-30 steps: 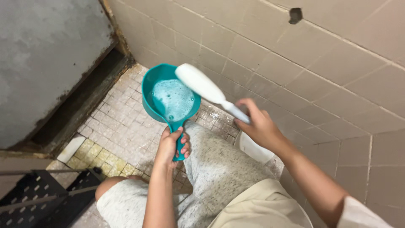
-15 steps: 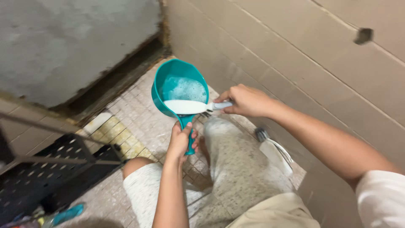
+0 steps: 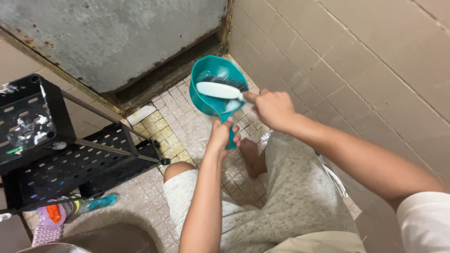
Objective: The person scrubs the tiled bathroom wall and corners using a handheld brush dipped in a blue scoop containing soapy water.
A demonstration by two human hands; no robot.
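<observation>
My left hand [image 3: 224, 135] grips the handle of a teal plastic dipper [image 3: 209, 100] held out over the tiled floor. Its bowl holds soapy water. My right hand [image 3: 271, 108] holds the handle of a white scrub brush [image 3: 216, 90], whose head lies across the bowl with its dark bristles turned into it. I am crouched, with grey speckled shorts and one bare foot [image 3: 253, 158] showing below the dipper.
A black perforated metal rack [image 3: 70, 159] stands at the left on the small-tiled floor [image 3: 185, 126]. A grey rusted metal door [image 3: 117, 37] is ahead, a beige tiled wall [image 3: 356, 65] at the right. Coloured items [image 3: 61, 211] lie under the rack.
My right hand swung the brush from raised above the dipper down into its bowl. My view shifted left, bringing the rack into sight.
</observation>
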